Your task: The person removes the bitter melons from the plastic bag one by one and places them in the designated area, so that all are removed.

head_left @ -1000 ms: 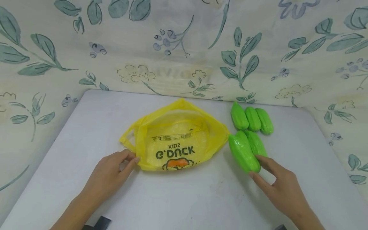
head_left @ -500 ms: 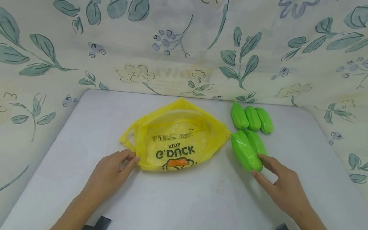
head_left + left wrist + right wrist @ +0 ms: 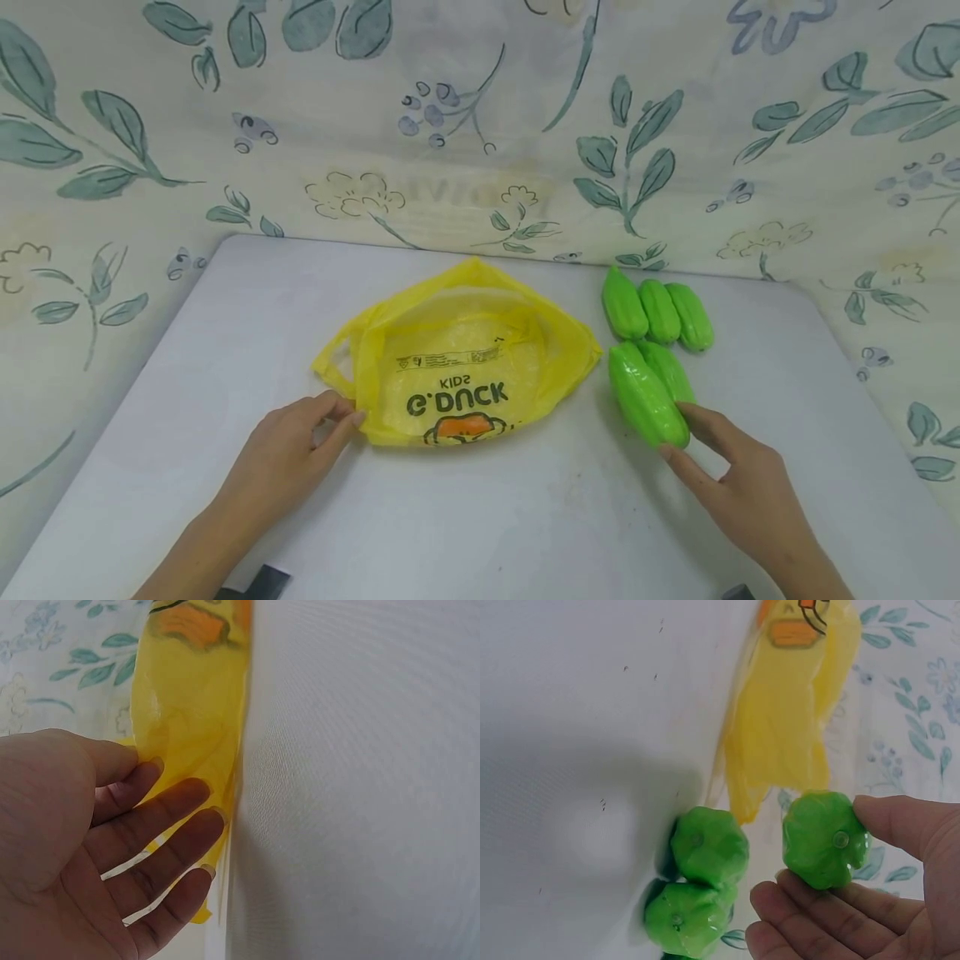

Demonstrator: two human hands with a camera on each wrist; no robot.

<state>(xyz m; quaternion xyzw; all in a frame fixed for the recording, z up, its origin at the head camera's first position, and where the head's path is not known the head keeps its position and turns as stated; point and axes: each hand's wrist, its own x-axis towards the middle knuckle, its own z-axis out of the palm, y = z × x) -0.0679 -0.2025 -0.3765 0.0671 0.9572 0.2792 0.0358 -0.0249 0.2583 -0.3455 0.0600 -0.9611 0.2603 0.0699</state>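
Note:
A yellow plastic bag (image 3: 450,333) printed with a duck and "G.DUCK KIDS" lies with its mouth spread on the table. My left hand (image 3: 296,446) pinches the bag's near left edge between thumb and index finger; the other fingers are loosely bent in the left wrist view. To the right of the bag, my right hand (image 3: 742,487) grips one end of a shiny green ridged vegetable (image 3: 648,400), plastic-looking. In the right wrist view this vegetable (image 3: 826,838) is off the table, thumb on one side and fingers on the other. Another green vegetable (image 3: 670,371) lies just behind it.
Three more green vegetables (image 3: 660,310) lie side by side at the back right of the white table (image 3: 480,517). A cloth with a leaf and flower print (image 3: 480,125) hangs behind the table and along its sides.
My right hand has shifted slightly to the right with the green vegetable, whose far tip now stands apart from the bag's right corner. The left hand and the bag have stayed put.

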